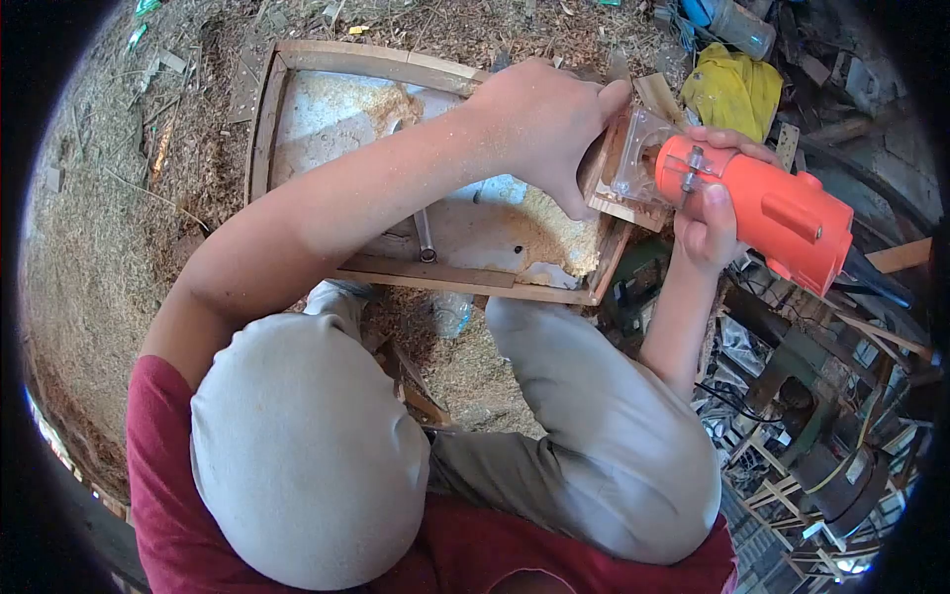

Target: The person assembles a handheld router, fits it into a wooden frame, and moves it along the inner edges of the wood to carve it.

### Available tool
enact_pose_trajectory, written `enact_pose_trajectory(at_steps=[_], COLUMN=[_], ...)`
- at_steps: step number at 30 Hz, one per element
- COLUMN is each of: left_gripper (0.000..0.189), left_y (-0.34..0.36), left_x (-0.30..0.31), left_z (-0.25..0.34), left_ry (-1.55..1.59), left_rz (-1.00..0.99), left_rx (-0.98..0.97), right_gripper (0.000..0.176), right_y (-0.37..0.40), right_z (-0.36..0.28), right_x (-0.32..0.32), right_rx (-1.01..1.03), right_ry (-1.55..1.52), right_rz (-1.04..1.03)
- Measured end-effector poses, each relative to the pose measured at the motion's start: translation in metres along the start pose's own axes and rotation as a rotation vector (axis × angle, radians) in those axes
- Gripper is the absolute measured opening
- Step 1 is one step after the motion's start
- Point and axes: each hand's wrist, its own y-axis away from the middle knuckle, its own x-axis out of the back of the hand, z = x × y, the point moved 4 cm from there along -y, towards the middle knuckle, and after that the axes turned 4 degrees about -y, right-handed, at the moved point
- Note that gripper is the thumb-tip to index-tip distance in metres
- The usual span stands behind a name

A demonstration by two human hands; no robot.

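My right hand (714, 213) is wrapped round an orange power tool (782, 210), thumb across its front near a metal clamp. The tool's clear plastic base (641, 148) rests against a wooden piece (623, 211) at the right end of a shallow wooden frame (426, 280). My left hand (546, 117) reaches across the frame and grips that wooden piece, thumb on the near side and fingers on the far side. Sawdust (564, 230) lies on the pale panel inside the frame. The tool's bit is hidden.
Wood shavings (109, 247) cover the ground at the left. A yellow cloth (732, 89) lies beyond the tool, near a blue container (742, 30). Scrap wood and metal parts (841, 485) clutter the right side. My knees (604, 416) are close to the frame's near edge.
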Motion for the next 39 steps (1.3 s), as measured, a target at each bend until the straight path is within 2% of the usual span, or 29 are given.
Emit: enact_pose_trajectory(at_steps=[2, 10, 19, 35, 39], left_gripper=[0.104, 0.102, 0.104, 0.096, 0.096], left_y=[0.000, 0.000, 0.000, 0.001, 0.000], left_x=[0.000, -0.002, -0.001, -0.005, -0.005], left_z=[0.000, -0.001, -0.001, -0.001, -0.002], left_ry=[-0.002, 0.011, 0.012, 0.020, 0.032], left_rz=[-0.013, 0.002, -0.013, 0.000, 0.018], left_rx=[0.006, 0.000, 0.004, 0.002, -0.015], right_gripper=[0.065, 0.057, 0.059, 0.058, 0.056], right_y=[0.000, 0.000, 0.003, 0.006, 0.008], right_z=[-0.006, -0.007, -0.006, -0.006, -0.007], right_x=[-0.012, -0.008, -0.006, -0.004, -0.006], right_rx=[0.066, -0.004, -0.006, -0.020, -0.018], right_ry=[-0.038, -0.049, -0.089, -0.077, -0.043], right_rz=[0.051, 0.016, -0.009, -0.001, 0.063])
